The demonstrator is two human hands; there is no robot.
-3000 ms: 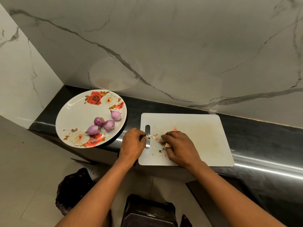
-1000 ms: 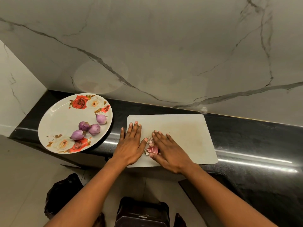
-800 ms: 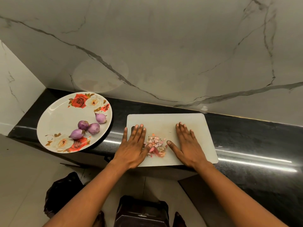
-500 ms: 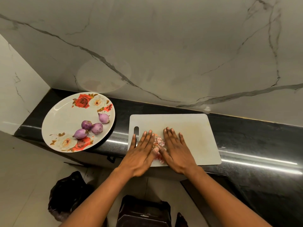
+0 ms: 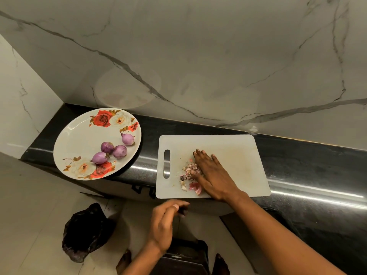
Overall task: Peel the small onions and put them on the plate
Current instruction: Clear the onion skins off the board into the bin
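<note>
Lying flat on the cutting board [image 5: 234, 155], the right hand [image 5: 215, 180] is touching the onion peels [image 5: 188, 169] at its nine o'clock with straight fingers. The left hand [image 5: 163, 225] is hovering at the board's seven o'clock, its fingers curled and blurred; I cannot tell whether it is gripping anything. Four small onions [image 5: 119, 151] are sitting on the plate [image 5: 79, 139] at the board's nine o'clock.

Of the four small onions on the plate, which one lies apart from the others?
The pale onion nearest the cutting board, at the plate's right rim. The other three sit clustered together, closer to the plate's middle.
</note>
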